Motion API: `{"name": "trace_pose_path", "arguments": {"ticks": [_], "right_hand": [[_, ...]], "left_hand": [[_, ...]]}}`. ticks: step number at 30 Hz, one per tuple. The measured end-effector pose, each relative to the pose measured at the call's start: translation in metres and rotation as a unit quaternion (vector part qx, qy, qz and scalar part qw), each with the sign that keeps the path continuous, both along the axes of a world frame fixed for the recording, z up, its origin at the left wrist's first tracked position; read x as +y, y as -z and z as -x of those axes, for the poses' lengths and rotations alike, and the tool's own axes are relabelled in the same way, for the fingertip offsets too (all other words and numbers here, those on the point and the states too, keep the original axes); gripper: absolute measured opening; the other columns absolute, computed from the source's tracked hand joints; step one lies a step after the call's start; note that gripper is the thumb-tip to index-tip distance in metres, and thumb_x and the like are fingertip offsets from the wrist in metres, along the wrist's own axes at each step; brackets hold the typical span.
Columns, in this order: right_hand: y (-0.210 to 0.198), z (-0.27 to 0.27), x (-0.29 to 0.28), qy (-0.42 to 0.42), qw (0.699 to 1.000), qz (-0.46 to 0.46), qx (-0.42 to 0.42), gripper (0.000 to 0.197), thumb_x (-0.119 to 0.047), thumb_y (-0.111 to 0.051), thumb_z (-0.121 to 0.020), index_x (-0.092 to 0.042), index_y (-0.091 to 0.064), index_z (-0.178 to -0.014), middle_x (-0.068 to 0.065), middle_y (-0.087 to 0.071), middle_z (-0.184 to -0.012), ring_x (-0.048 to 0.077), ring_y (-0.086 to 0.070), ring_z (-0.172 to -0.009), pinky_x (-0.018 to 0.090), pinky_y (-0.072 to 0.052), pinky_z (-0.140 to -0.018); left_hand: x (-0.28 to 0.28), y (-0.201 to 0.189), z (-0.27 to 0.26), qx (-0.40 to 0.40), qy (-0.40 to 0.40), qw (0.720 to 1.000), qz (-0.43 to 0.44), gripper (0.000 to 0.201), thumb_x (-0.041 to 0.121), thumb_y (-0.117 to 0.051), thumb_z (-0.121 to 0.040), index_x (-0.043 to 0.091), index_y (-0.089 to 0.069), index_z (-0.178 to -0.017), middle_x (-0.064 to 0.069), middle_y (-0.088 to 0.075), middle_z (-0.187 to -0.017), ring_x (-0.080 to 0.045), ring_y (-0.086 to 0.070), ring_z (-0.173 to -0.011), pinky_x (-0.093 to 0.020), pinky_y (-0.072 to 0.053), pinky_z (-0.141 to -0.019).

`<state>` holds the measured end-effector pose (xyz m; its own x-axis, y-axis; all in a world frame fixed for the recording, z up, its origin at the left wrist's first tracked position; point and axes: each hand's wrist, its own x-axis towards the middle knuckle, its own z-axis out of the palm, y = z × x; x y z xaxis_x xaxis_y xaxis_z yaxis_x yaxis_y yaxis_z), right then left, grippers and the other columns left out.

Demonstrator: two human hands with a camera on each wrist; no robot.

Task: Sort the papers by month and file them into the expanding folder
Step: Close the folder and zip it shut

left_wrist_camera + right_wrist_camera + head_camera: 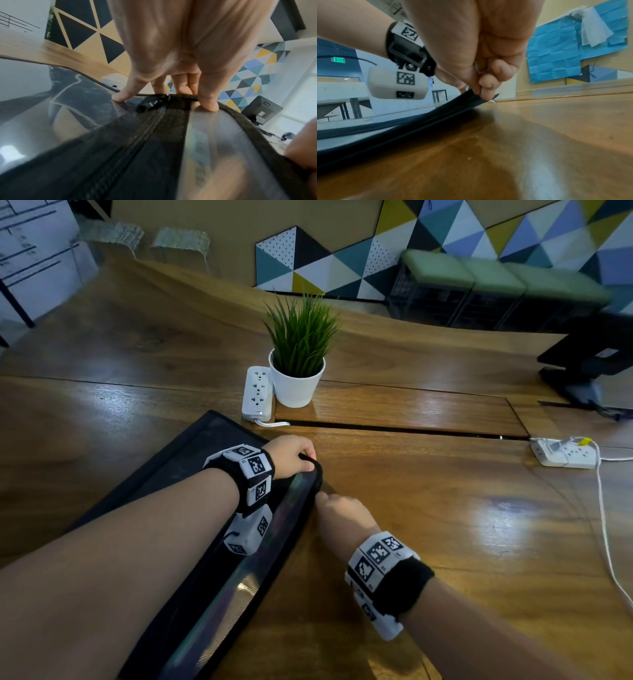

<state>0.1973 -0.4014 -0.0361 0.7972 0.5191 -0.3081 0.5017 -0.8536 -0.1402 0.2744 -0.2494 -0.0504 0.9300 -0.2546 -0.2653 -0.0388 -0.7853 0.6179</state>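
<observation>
A black zippered expanding folder (178,460) lies flat on the wooden table (445,508), running from the near left toward the middle. My left hand (291,453) grips its far right corner, fingers curled over the edge. In the left wrist view my left hand (164,94) straddles the folder (154,148) end, beside the zipper pull (147,104). My right hand (339,508) pinches the folder's right edge just below that corner. The right wrist view shows my right hand (481,92) pinching the black edge (419,121). No loose papers are in view.
A potted plant (298,364) and a white power strip (257,392) stand just beyond the folder. A second power strip (565,453) with a white cord lies at the right. A dark monitor stand (589,361) sits at the far right.
</observation>
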Motion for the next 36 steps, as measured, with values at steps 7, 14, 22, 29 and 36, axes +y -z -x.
{"name": "trace_pose_path", "arguments": {"ticks": [7,14,22,29,36], "right_hand": [[0.01,0.007,0.001,0.015,1.0,-0.003,0.015,0.018,-0.007,-0.04,-0.094,-0.008,-0.05,-0.11,0.009,-0.061,-0.102,0.024,-0.061,-0.09,0.03,-0.048,-0.074],[0.002,-0.002,0.008,-0.016,0.999,-0.021,0.023,0.021,-0.012,-0.04,-0.094,-0.01,-0.052,-0.112,0.011,-0.061,-0.106,0.029,-0.06,-0.095,0.034,-0.047,-0.077],[-0.004,0.076,-0.012,-0.159,0.965,0.0,0.209,0.016,-0.019,-0.043,-0.09,-0.015,-0.056,-0.098,0.013,-0.063,-0.097,0.031,-0.06,-0.089,0.036,-0.05,-0.076],[0.017,0.044,0.0,0.063,0.987,-0.078,0.127,0.018,-0.021,-0.04,-0.092,-0.018,-0.049,-0.078,0.005,-0.061,-0.082,0.024,-0.062,-0.081,0.033,-0.052,-0.073],[0.024,0.042,0.016,0.056,0.994,-0.041,0.088,0.022,-0.026,-0.037,-0.096,-0.015,-0.05,-0.083,0.01,-0.063,-0.088,0.03,-0.061,-0.083,0.036,-0.049,-0.071]], "left_hand": [[-0.013,-0.001,0.004,-0.005,-0.033,0.999,-0.041,0.014,0.021,-0.059,-0.091,0.017,-0.064,-0.103,0.002,-0.061,-0.114,-0.015,-0.054,-0.111,-0.025,-0.035,-0.081],[0.0,-0.023,-0.02,-0.029,-0.13,0.991,-0.018,0.014,0.017,-0.061,-0.09,0.013,-0.065,-0.102,-0.007,-0.065,-0.107,-0.023,-0.058,-0.103,-0.03,-0.043,-0.084],[0.058,-0.037,-0.04,-0.098,-0.237,0.966,-0.027,0.026,0.018,-0.054,-0.094,0.007,-0.06,-0.117,-0.013,-0.06,-0.121,-0.029,-0.053,-0.113,-0.03,-0.039,-0.088],[0.061,-0.043,0.032,0.09,-0.026,0.969,-0.228,0.055,0.046,-0.046,-0.094,0.024,-0.034,-0.144,-0.018,-0.028,-0.149,-0.034,-0.023,-0.138,-0.045,-0.02,-0.112],[0.116,0.016,0.117,0.232,-0.175,0.921,-0.261,0.099,0.091,-0.036,-0.062,0.057,0.017,-0.139,-0.007,0.027,-0.154,-0.053,0.016,-0.136,-0.068,-0.012,-0.108]]}}
